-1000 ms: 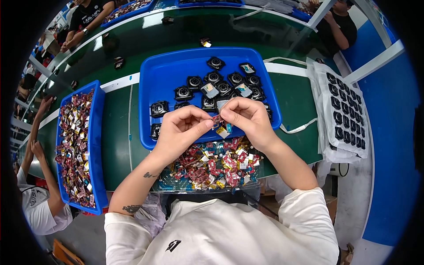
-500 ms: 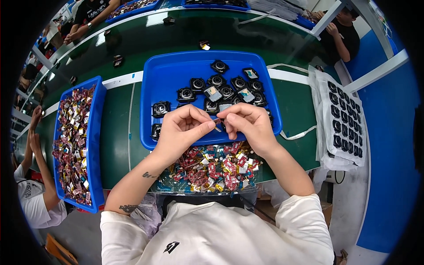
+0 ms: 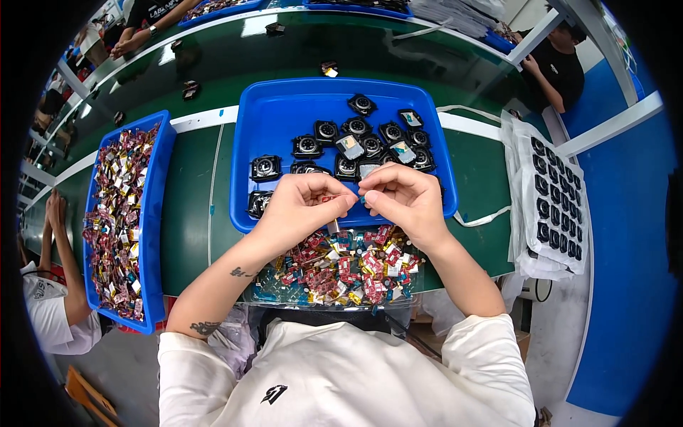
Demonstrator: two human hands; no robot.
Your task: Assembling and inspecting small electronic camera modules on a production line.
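Note:
Both my hands meet above the near edge of a blue tray (image 3: 240,153). My left hand (image 3: 295,206) is closed in a pinch round a small red circuit board (image 3: 327,199), most of it covered by the fingers. A pale strip (image 3: 333,227) sticks out below that hand. Fingertips close to it, my right hand (image 3: 413,206) is pinched too; a speck of blue-green shows there, too small to name. Round black watch-like housings (image 3: 306,146) lie in the tray. Under my hands a clear plastic tray (image 3: 274,297) holds many small red boards with white and yellow parts.
A long blue bin (image 3: 168,153) heaped with similar small boards stands at left. At right is a stack of white trays (image 3: 523,206) with black parts in rows. Loose parts (image 3: 329,69) lie on the green belt (image 3: 235,53) beyond. Other people work at the left and far side.
My left fingertips have moved slightly right, closer to my right fingertips. The small red board shows more between the left fingers. The whole view has shifted a little.

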